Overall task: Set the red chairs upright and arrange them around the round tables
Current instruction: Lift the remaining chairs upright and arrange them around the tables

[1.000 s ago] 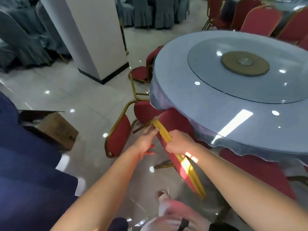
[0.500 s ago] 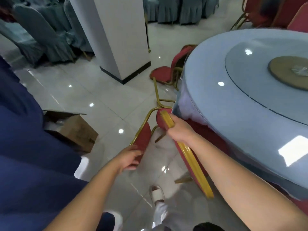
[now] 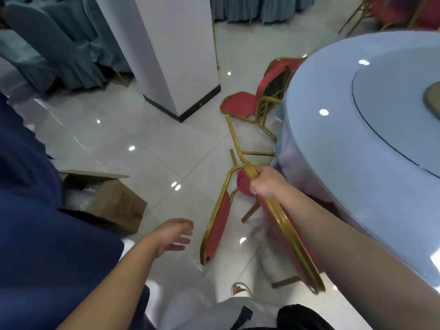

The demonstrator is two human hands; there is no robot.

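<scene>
My right hand (image 3: 266,183) grips the gold top rail of a red chair's back (image 3: 288,236), which stands tucked against the round table (image 3: 345,163) with its pale blue cloth. Just left of it a second red chair (image 3: 217,225) lies tipped on the floor, gold legs pointing toward the table. My left hand (image 3: 172,234) hovers with fingers loosely spread, a little left of that fallen chair and touching nothing. A third red chair (image 3: 247,104) lies overturned farther back by the table's edge.
A white pillar (image 3: 171,51) with a black base rises beyond the chairs. An open cardboard box (image 3: 114,201) sits on the glossy tiled floor at left. Grey-covered chairs (image 3: 52,44) line the back; more red chairs (image 3: 392,13) stand top right. A dark blue cloth (image 3: 35,222) fills the left edge.
My left hand has let go of the chair back and dropped down and left, toward the fallen chair. The right hand keeps its grip. My view has swung left.
</scene>
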